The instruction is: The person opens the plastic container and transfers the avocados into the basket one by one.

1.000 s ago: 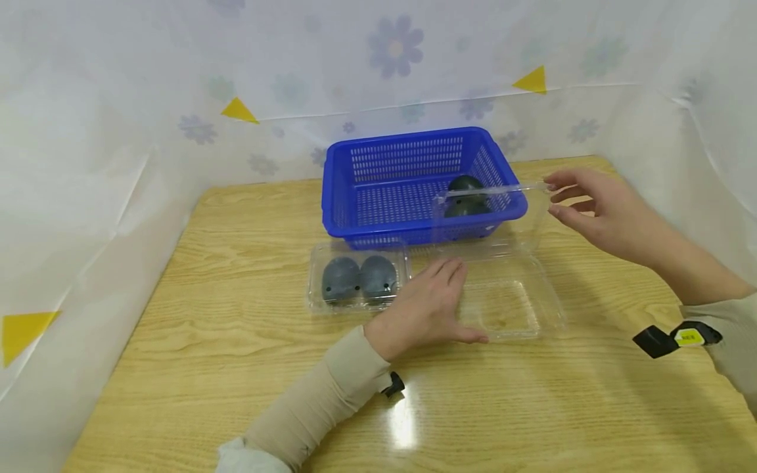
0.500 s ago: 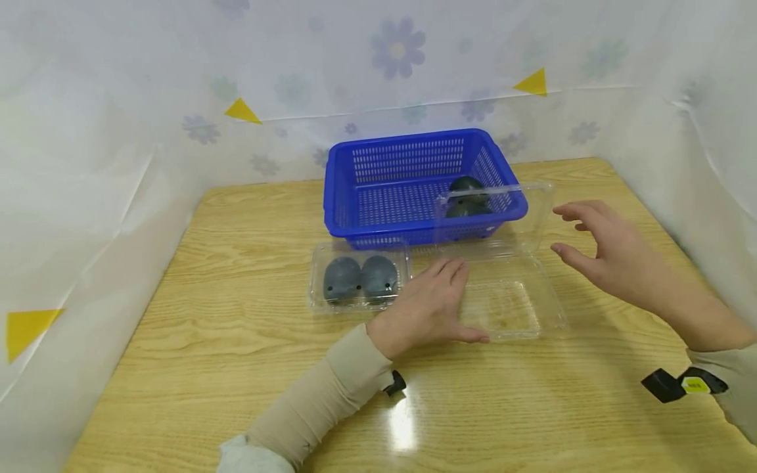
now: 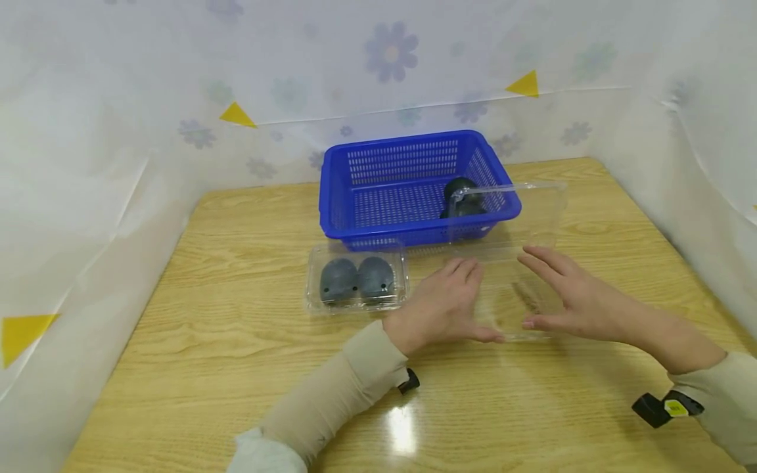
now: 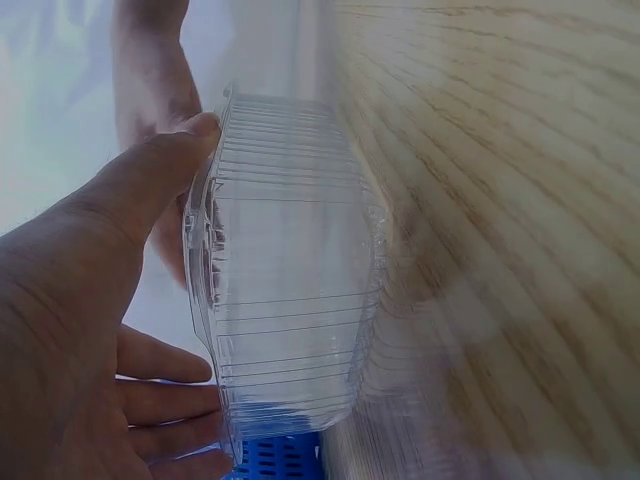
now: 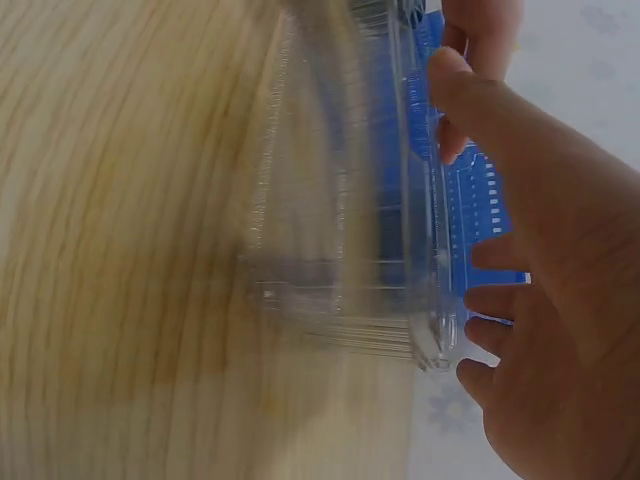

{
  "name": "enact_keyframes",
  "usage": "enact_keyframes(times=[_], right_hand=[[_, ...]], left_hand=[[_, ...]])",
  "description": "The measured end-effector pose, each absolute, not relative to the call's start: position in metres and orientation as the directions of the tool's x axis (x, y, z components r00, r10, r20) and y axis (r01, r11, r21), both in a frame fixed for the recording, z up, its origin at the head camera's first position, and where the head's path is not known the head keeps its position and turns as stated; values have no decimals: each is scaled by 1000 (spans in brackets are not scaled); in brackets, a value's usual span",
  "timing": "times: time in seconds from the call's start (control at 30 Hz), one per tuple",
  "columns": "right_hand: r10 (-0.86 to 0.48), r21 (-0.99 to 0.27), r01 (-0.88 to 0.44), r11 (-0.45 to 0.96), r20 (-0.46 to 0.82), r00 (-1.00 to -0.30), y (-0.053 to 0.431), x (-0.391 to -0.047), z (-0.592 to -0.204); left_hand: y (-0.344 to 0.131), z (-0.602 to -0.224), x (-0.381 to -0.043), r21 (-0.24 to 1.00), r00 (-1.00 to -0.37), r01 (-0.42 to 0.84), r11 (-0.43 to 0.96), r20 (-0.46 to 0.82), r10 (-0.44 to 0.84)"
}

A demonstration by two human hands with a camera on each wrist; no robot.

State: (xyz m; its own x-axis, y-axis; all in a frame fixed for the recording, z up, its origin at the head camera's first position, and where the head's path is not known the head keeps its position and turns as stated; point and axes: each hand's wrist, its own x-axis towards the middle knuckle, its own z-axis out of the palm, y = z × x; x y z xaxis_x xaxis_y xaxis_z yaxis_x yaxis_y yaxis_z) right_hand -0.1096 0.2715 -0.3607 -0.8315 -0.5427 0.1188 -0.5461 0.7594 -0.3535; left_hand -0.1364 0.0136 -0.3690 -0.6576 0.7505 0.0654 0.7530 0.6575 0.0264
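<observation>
Your left hand point(image 3: 442, 303) and right hand point(image 3: 582, 299), thumbs spread from fingers, flank the clear box point(image 3: 503, 305) on the worktop point(image 3: 207, 368), apparently to steady it. Its lid point(image 3: 535, 217) stands raised near the basket point(image 3: 408, 230), presumably leaving access from above.

Open clear container point(image 5: 410, 290) partly blurred (right wrist view), yellow label point(image 3: 676, 408) too small to read

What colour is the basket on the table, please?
The basket is deep blue; the head view shows it best.
</observation>
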Motion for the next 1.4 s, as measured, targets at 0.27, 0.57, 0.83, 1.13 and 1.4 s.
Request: enact_keyframes(times=[0.27,0.57,0.83,1.13,1.4], right_hand=[[-535,-374,-528,762,96,-840,284,-105,-372],[-498,-360,-501,787,109,-860,286,-100,-377],[-480,-353,-491,796,126,-868,287,-97,-377],[-447,-386,-448,807,99,-889,301,-97,-379],[-439,-419,-427,801,72,-895,316,-100,-377]], left_hand=[[26,-368,-138,34,-656,755,655,39,754],[39,-368,-142,34,-659,752,658,21,752],[45,-368,-143,32,-653,757,653,27,757],[61,-368,-147,21,-653,758,652,23,757],[75,-368,-151,17,-648,761,648,40,760]])
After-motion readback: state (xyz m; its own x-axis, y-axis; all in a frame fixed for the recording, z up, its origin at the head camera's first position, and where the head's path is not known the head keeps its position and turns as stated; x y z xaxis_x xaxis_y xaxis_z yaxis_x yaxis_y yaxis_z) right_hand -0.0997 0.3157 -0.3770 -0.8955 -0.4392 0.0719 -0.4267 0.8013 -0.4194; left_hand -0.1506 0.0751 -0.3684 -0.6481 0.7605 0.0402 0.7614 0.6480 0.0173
